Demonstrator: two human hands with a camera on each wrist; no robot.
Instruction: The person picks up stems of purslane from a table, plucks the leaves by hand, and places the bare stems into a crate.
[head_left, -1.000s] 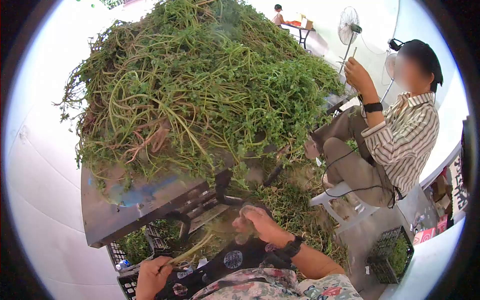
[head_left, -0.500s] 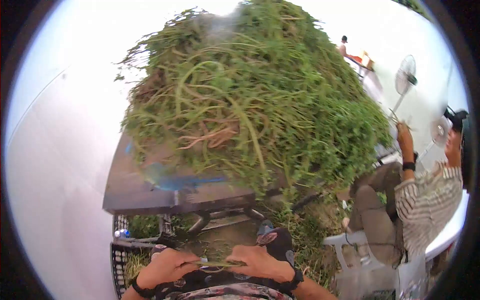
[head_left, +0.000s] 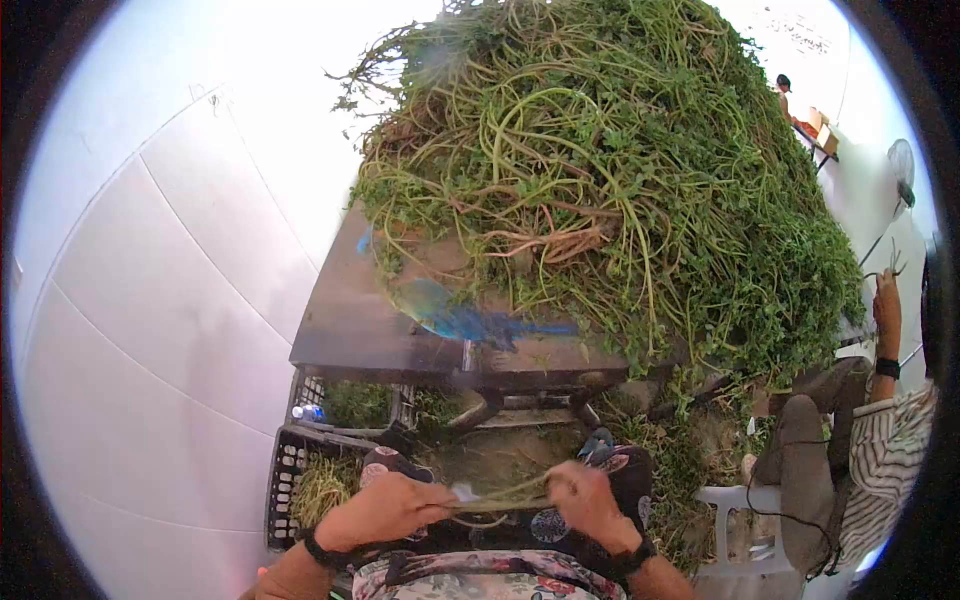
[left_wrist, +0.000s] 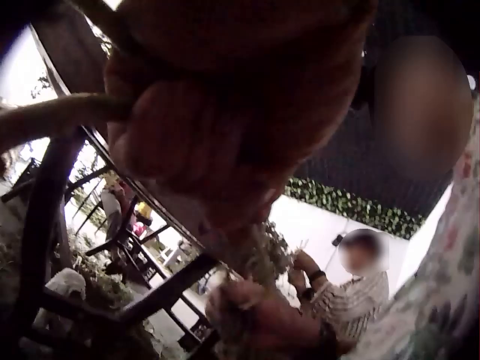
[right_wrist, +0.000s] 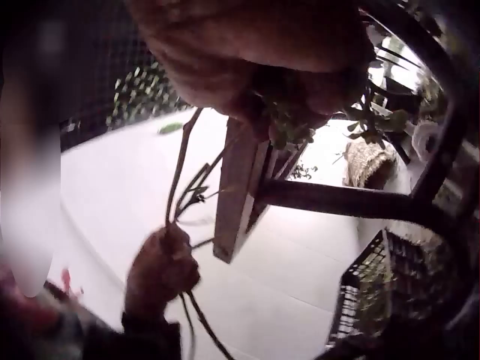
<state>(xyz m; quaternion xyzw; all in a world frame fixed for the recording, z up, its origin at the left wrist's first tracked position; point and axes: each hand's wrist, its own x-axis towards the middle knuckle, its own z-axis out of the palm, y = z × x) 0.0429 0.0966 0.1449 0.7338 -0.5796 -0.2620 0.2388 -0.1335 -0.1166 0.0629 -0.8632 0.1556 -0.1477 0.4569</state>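
Over the lap, a few long green plant stems (head_left: 500, 503) stretch between both hands. My left hand (head_left: 395, 508) grips one end; in the right wrist view that hand (right_wrist: 161, 262) is curled round the stems, which stick out on both sides. The other end is pinched in my right hand (head_left: 590, 503), with small green leaves (right_wrist: 285, 124) showing under its fingers. Thick stems (left_wrist: 64, 112) run out of the left fist in the left wrist view. Beyond the hands, a large heap of leafy greens (head_left: 640, 170) covers most of a table (head_left: 345, 315).
A black crate (head_left: 285, 485) of cut stems stands at left, beside another crate (head_left: 405, 405) holding greens. A blue-capped bottle (head_left: 308, 412) lies there. Loose greens (head_left: 660, 480) litter the floor. At right, a person in a striped shirt (head_left: 890, 480) sits on a white stool (head_left: 740, 520).
The head view has swung left. My hands, apart one second ago with stems in the left one, came together on the stems and now stand slightly farther apart, both holding them.
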